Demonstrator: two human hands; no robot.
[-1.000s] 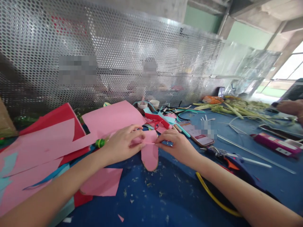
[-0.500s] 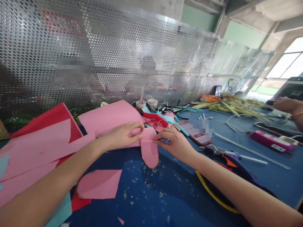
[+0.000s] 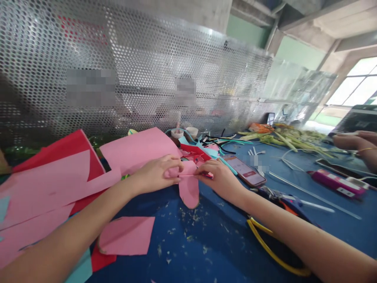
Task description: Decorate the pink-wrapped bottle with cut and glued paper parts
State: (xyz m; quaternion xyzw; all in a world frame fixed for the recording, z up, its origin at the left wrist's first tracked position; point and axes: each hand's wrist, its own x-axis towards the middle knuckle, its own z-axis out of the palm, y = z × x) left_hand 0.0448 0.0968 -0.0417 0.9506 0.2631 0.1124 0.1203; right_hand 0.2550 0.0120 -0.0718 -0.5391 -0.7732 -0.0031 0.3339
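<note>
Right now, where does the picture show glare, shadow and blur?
Head view: window washed out white; bright glints on the metal screen; soft shadow on the blue table near the right hand; co-worker's hand at the right edge looks soft; blocky patches cover parts of the screen.

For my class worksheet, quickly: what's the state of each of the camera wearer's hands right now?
Left hand: closed, holding the round-ended pink paper cutout at its left edge.
Right hand: closed, pinching the same cutout at its right edge.
</note>
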